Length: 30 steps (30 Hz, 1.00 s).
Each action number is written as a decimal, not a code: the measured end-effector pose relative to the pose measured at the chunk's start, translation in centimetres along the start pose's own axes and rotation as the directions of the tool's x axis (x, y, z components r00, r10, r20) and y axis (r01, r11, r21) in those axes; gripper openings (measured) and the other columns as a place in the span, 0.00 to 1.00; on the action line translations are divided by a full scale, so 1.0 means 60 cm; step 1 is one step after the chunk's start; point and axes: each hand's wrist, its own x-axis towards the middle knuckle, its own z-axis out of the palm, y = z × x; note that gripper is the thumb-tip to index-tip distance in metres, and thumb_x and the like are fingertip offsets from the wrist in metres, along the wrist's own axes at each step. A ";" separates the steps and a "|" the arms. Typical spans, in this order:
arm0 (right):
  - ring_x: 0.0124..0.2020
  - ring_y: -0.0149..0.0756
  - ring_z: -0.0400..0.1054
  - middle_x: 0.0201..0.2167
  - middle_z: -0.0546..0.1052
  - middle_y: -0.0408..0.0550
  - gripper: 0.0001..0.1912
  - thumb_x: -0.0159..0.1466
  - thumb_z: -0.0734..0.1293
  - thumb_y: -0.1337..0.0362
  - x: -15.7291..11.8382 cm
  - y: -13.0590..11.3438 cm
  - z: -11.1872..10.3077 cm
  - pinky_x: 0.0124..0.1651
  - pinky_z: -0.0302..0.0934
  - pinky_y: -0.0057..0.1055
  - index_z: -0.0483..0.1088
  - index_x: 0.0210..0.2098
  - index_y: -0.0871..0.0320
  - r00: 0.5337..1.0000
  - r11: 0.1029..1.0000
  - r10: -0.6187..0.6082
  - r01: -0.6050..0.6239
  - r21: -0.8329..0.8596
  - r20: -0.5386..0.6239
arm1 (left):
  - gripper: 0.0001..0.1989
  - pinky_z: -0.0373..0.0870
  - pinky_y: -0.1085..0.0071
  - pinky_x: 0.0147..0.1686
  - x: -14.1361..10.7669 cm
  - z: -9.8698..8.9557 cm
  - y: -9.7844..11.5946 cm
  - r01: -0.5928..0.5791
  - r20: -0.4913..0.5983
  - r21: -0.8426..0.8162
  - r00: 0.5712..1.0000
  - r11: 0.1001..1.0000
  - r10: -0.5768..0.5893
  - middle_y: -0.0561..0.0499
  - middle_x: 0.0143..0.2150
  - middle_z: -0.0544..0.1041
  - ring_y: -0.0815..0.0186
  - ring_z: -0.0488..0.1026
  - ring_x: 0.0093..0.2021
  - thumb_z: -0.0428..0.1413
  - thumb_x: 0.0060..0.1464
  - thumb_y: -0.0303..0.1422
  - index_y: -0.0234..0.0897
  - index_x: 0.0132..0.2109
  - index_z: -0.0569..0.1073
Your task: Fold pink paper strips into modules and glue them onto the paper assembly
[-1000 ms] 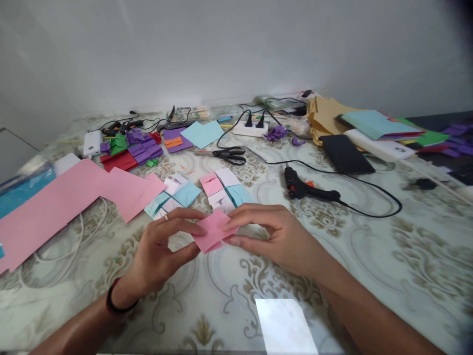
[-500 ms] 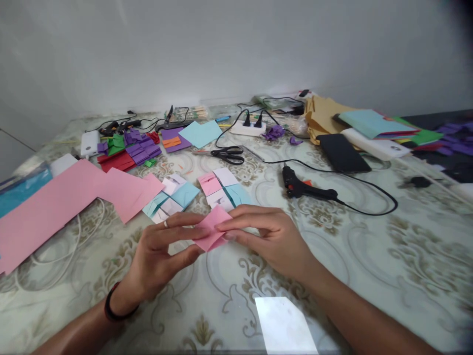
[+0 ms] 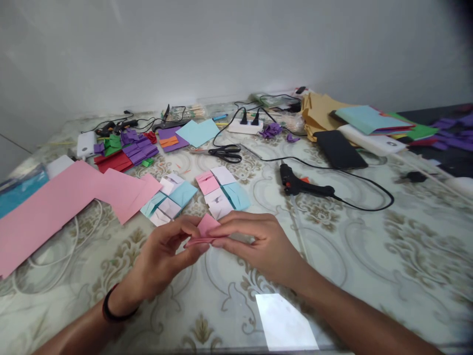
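A small piece of folded pink paper (image 3: 208, 227) is held between my two hands, above the patterned tabletop. My left hand (image 3: 168, 254) pinches its left side, thumb below and fingers on top. On the other side, my right hand (image 3: 258, 239) grips the paper between thumb and fingers. One part of the paper stands up, while a flap lies nearly edge-on toward me. Just beyond my hands are two folded paper squares: one pink, white and light blue (image 3: 236, 195), the other white and light blue (image 3: 184, 194).
Pink paper sheets (image 3: 55, 207) lie at left. A black glue gun (image 3: 305, 185) with its cord rests at right, near a black phone (image 3: 340, 149). Scissors (image 3: 227, 153), a power strip (image 3: 244, 126) and purple folded papers (image 3: 140, 149) sit farther back. A bright white patch (image 3: 286, 323) is in front.
The pink paper has turned from showing its diamond-shaped face to having its near flap almost edge-on. My left fingers have curled in more. The view has shifted slightly.
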 end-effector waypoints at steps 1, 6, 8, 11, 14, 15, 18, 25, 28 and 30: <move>0.37 0.32 0.81 0.37 0.86 0.45 0.06 0.63 0.76 0.69 0.000 0.000 0.000 0.42 0.74 0.26 0.84 0.40 0.54 1.000 1.000 -0.003 0.003 -0.002 -0.010 | 0.03 0.75 0.74 0.48 0.001 0.000 0.001 -0.016 -0.016 0.003 1.000 1.000 0.016 0.50 0.45 0.82 0.67 0.79 0.47 0.64 0.62 0.28 0.40 0.38 0.79; 0.37 0.34 0.81 0.36 0.86 0.45 0.05 0.65 0.75 0.70 0.002 0.001 -0.003 0.41 0.74 0.27 0.84 0.37 0.54 0.998 0.999 -0.026 0.025 -0.030 -0.050 | 0.08 0.75 0.73 0.43 0.001 -0.002 0.003 -0.051 -0.065 0.038 0.996 0.998 0.054 0.50 0.41 0.80 0.68 0.77 0.42 0.62 0.64 0.27 0.38 0.34 0.76; 0.37 0.34 0.81 0.35 0.86 0.46 0.06 0.65 0.74 0.71 0.001 -0.001 -0.003 0.40 0.74 0.28 0.84 0.36 0.54 0.999 0.999 -0.012 0.011 -0.036 -0.045 | 0.05 0.75 0.72 0.41 0.001 -0.001 0.002 -0.062 -0.048 0.076 0.997 0.995 0.066 0.50 0.41 0.80 0.67 0.77 0.41 0.63 0.63 0.28 0.39 0.36 0.77; 0.35 0.34 0.80 0.34 0.85 0.45 0.06 0.65 0.74 0.70 -0.001 -0.004 0.000 0.39 0.73 0.28 0.83 0.34 0.54 0.999 0.999 0.029 -0.030 -0.038 -0.029 | 0.01 0.75 0.72 0.38 0.001 0.000 0.000 -0.071 -0.034 0.189 0.996 0.979 0.079 0.48 0.40 0.81 0.65 0.77 0.40 0.65 0.61 0.30 0.39 0.39 0.81; 0.34 0.34 0.79 0.34 0.85 0.43 0.04 0.62 0.77 0.67 -0.003 -0.003 0.005 0.39 0.73 0.27 0.82 0.38 0.54 0.991 0.992 0.125 -0.126 -0.028 -0.041 | 0.02 0.75 0.71 0.37 0.000 -0.001 0.001 -0.074 -0.052 0.251 0.995 0.965 0.089 0.48 0.41 0.83 0.64 0.79 0.40 0.64 0.63 0.31 0.40 0.40 0.83; 0.34 0.33 0.79 0.34 0.85 0.43 0.06 0.62 0.77 0.66 -0.004 -0.002 0.006 0.38 0.72 0.27 0.81 0.40 0.54 0.987 0.987 0.155 -0.156 -0.024 -0.041 | 0.03 0.76 0.71 0.37 0.000 -0.002 0.002 -0.074 -0.059 0.251 0.994 0.965 0.092 0.48 0.41 0.83 0.64 0.79 0.40 0.63 0.63 0.31 0.40 0.41 0.83; 0.34 0.33 0.78 0.34 0.85 0.44 0.03 0.63 0.77 0.65 -0.004 0.000 0.006 0.36 0.71 0.26 0.82 0.38 0.55 0.984 0.984 0.175 -0.176 -0.030 -0.020 | 0.03 0.77 0.72 0.38 -0.002 -0.004 0.005 -0.069 -0.065 0.242 0.994 0.968 0.087 0.49 0.44 0.84 0.65 0.80 0.41 0.63 0.64 0.31 0.42 0.41 0.83; 0.32 0.34 0.77 0.32 0.85 0.45 0.04 0.65 0.75 0.63 -0.003 0.004 0.005 0.35 0.67 0.28 0.83 0.34 0.56 0.978 0.978 0.208 -0.208 -0.012 -0.016 | 0.05 0.74 0.72 0.34 -0.004 0.000 0.005 -0.049 -0.080 0.306 0.994 0.951 0.077 0.47 0.43 0.85 0.65 0.79 0.38 0.64 0.63 0.32 0.39 0.37 0.81; 0.31 0.33 0.76 0.29 0.84 0.45 0.08 0.65 0.75 0.61 -0.004 0.004 0.008 0.35 0.66 0.29 0.82 0.32 0.57 0.973 0.973 0.231 -0.231 -0.002 -0.019 | 0.05 0.73 0.72 0.33 -0.004 0.001 0.008 -0.061 -0.079 0.299 0.993 0.952 0.089 0.47 0.42 0.85 0.65 0.79 0.37 0.64 0.63 0.33 0.38 0.37 0.82; 0.30 0.33 0.75 0.28 0.83 0.45 0.09 0.65 0.74 0.60 -0.005 0.003 0.008 0.34 0.66 0.29 0.81 0.30 0.57 0.968 0.968 0.251 -0.251 0.010 -0.014 | 0.05 0.74 0.72 0.33 -0.004 0.001 0.010 -0.054 -0.073 0.284 0.994 0.957 0.077 0.47 0.41 0.85 0.65 0.79 0.37 0.64 0.63 0.33 0.39 0.38 0.83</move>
